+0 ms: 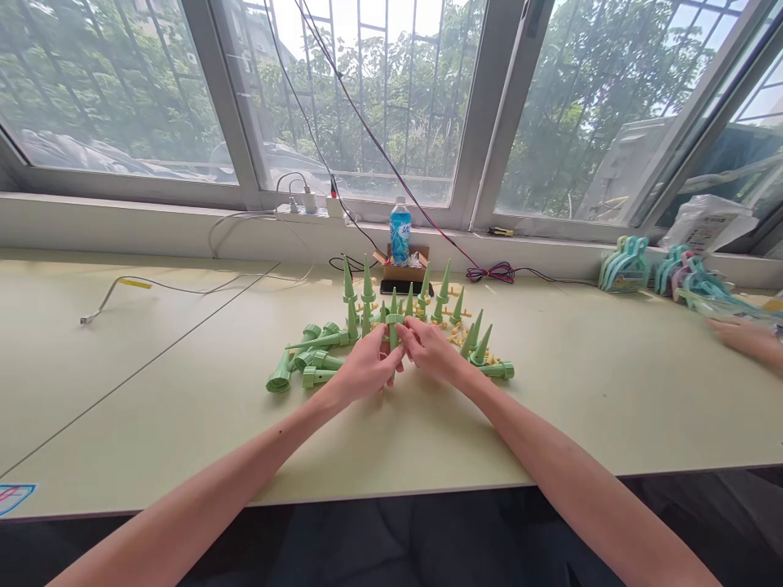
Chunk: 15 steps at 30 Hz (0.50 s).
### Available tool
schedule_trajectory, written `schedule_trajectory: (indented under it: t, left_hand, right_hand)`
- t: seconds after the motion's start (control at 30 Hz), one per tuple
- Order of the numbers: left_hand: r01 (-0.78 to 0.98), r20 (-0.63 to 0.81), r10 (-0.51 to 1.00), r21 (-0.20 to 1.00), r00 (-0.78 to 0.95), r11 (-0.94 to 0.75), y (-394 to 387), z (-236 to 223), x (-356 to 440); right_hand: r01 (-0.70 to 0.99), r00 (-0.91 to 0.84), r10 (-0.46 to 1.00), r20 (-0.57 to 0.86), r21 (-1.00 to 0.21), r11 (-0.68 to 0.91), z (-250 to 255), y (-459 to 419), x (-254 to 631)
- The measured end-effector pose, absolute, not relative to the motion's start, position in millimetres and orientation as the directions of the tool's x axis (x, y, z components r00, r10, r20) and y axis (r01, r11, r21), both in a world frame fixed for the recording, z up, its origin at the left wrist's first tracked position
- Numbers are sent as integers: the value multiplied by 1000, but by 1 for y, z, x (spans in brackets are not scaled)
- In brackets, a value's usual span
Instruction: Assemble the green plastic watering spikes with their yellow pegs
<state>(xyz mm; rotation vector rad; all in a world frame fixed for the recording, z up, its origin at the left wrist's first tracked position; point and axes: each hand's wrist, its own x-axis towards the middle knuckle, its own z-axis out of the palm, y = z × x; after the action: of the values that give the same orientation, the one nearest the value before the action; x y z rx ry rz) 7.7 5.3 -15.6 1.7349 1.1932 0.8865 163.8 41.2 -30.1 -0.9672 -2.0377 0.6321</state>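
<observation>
Between my hands is a green plastic watering spike (pixel 393 328), its wide collar up and its shaft pointing down. My left hand (pixel 369 364) is wrapped round the shaft. Closed in a pinch, the fingers of my right hand (pixel 428 346) press against the same spike from the right; any small part between them is hidden. Several more spikes lie in a pile (pixel 318 356) at my left hand. Others stand tip up behind my hands, such as a tall upright spike (pixel 348 289). Small yellow plastic valves (pixel 457 333) are scattered among them, beyond my right hand.
At the window ledge, a blue-labelled bottle (pixel 400 232) stands by an opened cardboard box (pixel 418 257), with a dark phone-like slab (pixel 391 287) in front. Cables (pixel 493 271) lie at the back. Rightward are pastel hangers (pixel 625 262) and another person's hand (pixel 743 336).
</observation>
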Motion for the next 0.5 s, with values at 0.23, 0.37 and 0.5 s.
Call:
schedule_trajectory:
  t: [0.23, 0.37, 0.5]
  left_hand:
    - [422, 113, 947, 874, 300, -239, 5, -15, 7]
    - [440, 147, 944, 856, 296, -271, 4, -16, 6]
    - [469, 194, 941, 827, 276, -309, 4, -18, 4]
  right_hand:
    - [423, -422, 794, 438, -679, 600, -28, 41, 166]
    - [439, -430, 797, 425, -672, 596, -27, 42, 167]
    - [436, -448, 793, 413, -674, 597, -26, 42, 169]
